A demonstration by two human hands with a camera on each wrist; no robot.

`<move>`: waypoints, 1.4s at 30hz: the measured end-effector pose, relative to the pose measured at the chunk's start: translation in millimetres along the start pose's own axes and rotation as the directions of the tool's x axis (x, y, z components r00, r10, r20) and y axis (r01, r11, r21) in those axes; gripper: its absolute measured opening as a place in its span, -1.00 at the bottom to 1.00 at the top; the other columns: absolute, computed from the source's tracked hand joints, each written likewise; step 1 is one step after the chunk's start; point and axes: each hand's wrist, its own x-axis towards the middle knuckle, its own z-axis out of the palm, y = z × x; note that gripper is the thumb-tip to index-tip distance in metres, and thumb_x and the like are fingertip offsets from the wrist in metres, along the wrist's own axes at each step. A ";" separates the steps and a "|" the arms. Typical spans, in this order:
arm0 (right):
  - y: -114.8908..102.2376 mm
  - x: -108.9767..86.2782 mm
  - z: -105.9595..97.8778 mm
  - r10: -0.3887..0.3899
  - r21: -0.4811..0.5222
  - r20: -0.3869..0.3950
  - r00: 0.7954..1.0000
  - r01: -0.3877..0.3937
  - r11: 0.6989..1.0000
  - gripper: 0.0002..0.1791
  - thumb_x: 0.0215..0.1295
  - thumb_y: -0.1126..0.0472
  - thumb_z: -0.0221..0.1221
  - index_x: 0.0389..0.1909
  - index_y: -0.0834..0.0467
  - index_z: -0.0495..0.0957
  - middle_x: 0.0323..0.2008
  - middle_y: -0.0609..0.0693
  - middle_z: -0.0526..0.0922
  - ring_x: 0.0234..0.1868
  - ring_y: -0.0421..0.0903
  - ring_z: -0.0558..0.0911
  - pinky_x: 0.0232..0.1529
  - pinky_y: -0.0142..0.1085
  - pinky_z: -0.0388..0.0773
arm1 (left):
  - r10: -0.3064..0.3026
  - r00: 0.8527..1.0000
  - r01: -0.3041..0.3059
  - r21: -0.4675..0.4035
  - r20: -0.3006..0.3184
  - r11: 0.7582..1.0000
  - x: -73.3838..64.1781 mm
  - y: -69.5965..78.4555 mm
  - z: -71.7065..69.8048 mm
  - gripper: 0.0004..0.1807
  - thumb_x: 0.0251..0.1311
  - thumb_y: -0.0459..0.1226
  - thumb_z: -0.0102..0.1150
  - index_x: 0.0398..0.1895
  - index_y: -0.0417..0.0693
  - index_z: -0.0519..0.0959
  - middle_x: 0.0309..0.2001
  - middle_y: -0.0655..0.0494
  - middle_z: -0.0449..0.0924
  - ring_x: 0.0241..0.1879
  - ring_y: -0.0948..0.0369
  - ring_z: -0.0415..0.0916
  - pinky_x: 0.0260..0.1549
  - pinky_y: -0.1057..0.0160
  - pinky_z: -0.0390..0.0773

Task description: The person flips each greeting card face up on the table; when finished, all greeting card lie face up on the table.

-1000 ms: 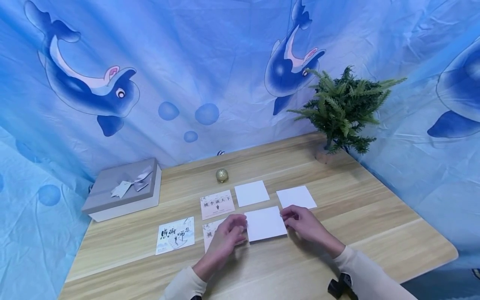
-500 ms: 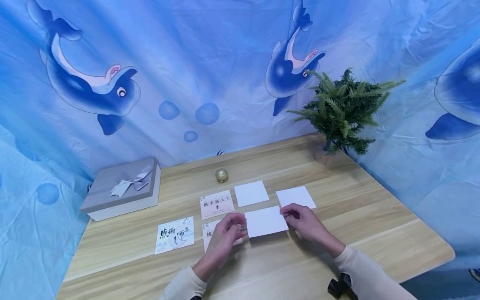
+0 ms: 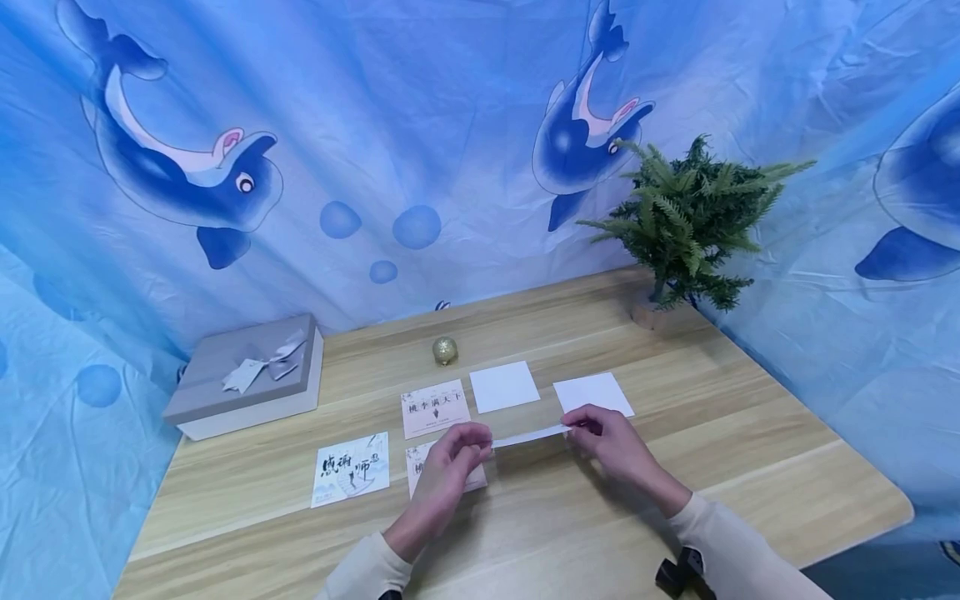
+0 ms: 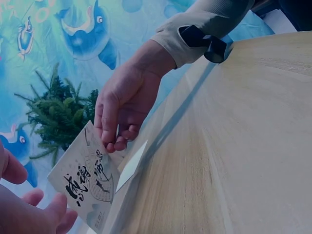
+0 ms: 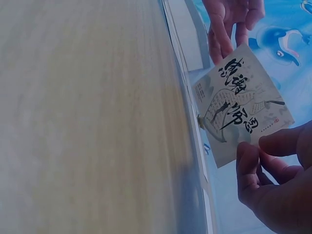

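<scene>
Both hands hold a greeting card point(image 3: 528, 436) above the table, seen almost edge-on in the head view. Its printed face, with black brush characters and a grey-green drawing, shows in the left wrist view on the card point(image 4: 87, 180) and in the right wrist view. My left hand point(image 3: 450, 473) grips the left end. At the other end, my right hand point(image 3: 622, 454) pinches the edge between thumb and fingers. Below the left hand lies a pink card point(image 3: 418, 468), partly covered by it. A blank white card point(image 3: 596, 393) lies just behind the right hand.
On the wooden table point(image 3: 570, 533) lie another pink card point(image 3: 435, 409), a white card point(image 3: 504, 387) and a bluish calligraphy card point(image 3: 350, 470). Farther back are a gold glitter ball point(image 3: 445, 351), a grey gift box point(image 3: 247, 375) and a small fir tree point(image 3: 690, 221).
The held card has tilted from showing its white back to nearly edge-on, its near edge rising. Both hands have stayed at its ends, hardly moving.
</scene>
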 end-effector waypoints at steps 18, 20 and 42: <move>0.9 2.5 -1.1 0.057 0.043 -0.020 0.998 -0.056 0.997 -0.93 0.28 0.37 0.19 -0.29 0.29 0.63 -0.45 0.13 0.66 -0.37 0.01 0.64 -0.38 -0.40 0.55 | 0.001 1.000 -0.001 -0.011 0.003 1.000 -1.3 1.8 -0.7 -0.61 0.29 -0.44 -0.13 0.18 -0.36 0.36 0.12 -0.26 0.48 0.12 -0.11 0.53 0.17 0.16 0.51; 1.8 3.0 -1.1 0.056 0.030 -0.026 0.998 -0.055 0.998 -0.93 0.28 0.37 0.19 -0.30 0.27 0.63 -0.45 0.10 0.65 -0.38 -0.05 0.62 -0.37 -0.40 0.55 | -0.002 1.000 0.002 -0.034 0.006 0.999 -0.8 1.7 -0.2 -0.60 0.29 -0.46 -0.15 0.19 -0.40 0.33 0.13 -0.28 0.46 0.13 -0.15 0.51 0.16 0.15 0.52; 0.5 5.2 -1.5 0.075 -0.007 -0.074 0.994 -0.076 0.997 -0.92 0.31 0.33 0.18 -0.32 0.27 0.62 -0.49 0.10 0.63 -0.43 -0.09 0.58 -0.41 -0.40 0.52 | 0.022 1.000 -0.022 -0.091 0.000 0.996 -1.8 4.0 0.7 -0.62 0.23 -0.51 -0.18 0.11 -0.42 0.38 0.08 -0.32 0.45 0.13 -0.13 0.49 0.03 0.03 0.61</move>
